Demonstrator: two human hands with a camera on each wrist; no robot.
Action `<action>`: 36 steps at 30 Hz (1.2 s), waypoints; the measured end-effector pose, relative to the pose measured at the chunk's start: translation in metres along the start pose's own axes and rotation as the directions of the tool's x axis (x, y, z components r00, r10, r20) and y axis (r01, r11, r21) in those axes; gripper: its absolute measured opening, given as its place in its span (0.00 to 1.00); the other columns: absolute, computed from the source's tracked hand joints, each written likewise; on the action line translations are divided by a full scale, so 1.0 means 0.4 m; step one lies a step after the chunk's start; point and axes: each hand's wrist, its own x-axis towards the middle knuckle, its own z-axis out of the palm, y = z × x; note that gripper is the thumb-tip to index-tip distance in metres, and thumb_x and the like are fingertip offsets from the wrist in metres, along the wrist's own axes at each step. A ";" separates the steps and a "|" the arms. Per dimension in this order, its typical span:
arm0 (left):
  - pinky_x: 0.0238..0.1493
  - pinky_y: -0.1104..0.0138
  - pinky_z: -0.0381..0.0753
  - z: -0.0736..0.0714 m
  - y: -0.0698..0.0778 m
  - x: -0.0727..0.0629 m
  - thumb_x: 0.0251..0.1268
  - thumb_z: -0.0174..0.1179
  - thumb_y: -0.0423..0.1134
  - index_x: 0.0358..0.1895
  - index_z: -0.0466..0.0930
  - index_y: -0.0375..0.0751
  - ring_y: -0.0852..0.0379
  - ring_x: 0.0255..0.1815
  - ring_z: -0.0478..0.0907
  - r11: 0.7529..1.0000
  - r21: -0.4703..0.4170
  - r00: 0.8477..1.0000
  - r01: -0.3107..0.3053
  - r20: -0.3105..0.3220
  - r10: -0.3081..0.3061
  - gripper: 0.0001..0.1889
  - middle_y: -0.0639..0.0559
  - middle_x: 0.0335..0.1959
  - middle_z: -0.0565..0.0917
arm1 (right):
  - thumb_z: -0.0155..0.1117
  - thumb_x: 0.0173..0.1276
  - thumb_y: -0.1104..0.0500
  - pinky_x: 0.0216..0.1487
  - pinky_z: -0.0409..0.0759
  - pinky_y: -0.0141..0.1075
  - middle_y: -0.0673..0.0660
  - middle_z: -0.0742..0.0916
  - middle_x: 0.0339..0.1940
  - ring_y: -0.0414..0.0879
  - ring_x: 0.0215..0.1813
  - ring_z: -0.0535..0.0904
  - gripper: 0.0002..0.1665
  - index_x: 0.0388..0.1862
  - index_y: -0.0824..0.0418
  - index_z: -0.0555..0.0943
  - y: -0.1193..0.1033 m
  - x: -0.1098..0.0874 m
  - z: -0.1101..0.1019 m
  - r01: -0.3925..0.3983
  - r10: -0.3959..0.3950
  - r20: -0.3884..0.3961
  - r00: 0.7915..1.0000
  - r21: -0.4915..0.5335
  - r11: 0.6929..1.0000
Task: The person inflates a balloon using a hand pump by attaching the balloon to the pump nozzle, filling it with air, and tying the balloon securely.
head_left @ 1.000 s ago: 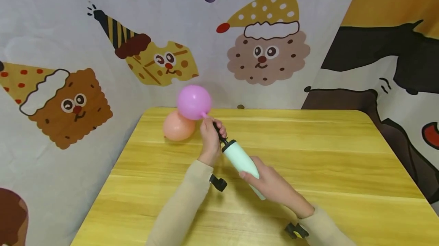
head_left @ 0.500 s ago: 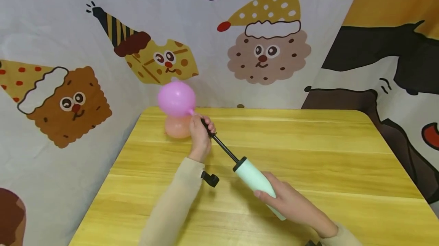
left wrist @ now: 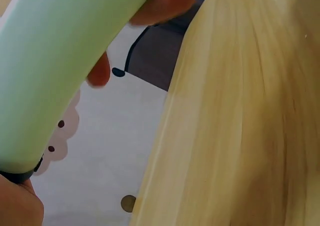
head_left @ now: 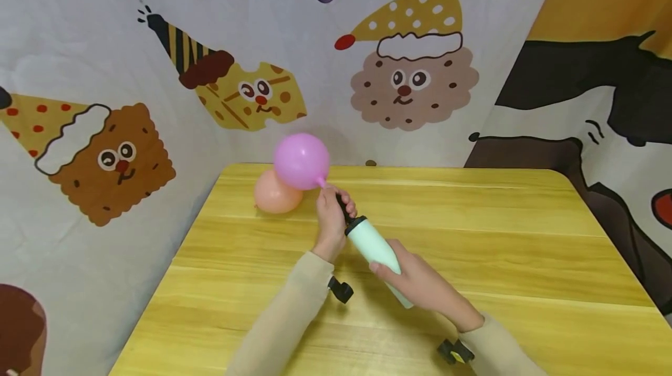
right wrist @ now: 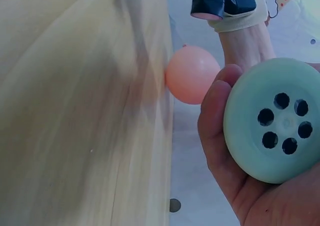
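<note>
Looks like the pink balloon (head_left: 301, 160) is being pumped up, with the mint pump (head_left: 371, 245) pushed nearly all the way in. Its black handle (head_left: 342, 204) is gripped by the left hand (head_left: 331, 215), right by the balloon's neck (head_left: 321, 181); whether the neck's pinched too can't be told. The pump's body is wrapped in the right hand (head_left: 420, 285), above the desk (head_left: 499, 248). For another stroke, the body would need to be drawn straight back. The peach balloon (head_left: 275, 194) is partly covered by the pink one, so might get bumped.
</note>
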 end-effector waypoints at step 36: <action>0.15 0.74 0.65 -0.048 0.083 0.066 0.83 0.36 0.38 0.29 0.67 0.42 0.64 0.15 0.64 0.995 -0.061 0.992 -0.085 -0.096 0.079 0.18 0.56 0.19 0.70 | 0.58 0.81 0.42 0.29 0.82 0.36 0.54 0.85 0.43 0.43 0.36 0.83 0.35 0.76 0.59 0.65 0.017 -0.108 -0.012 0.000 0.002 0.064 0.998 -0.033 0.999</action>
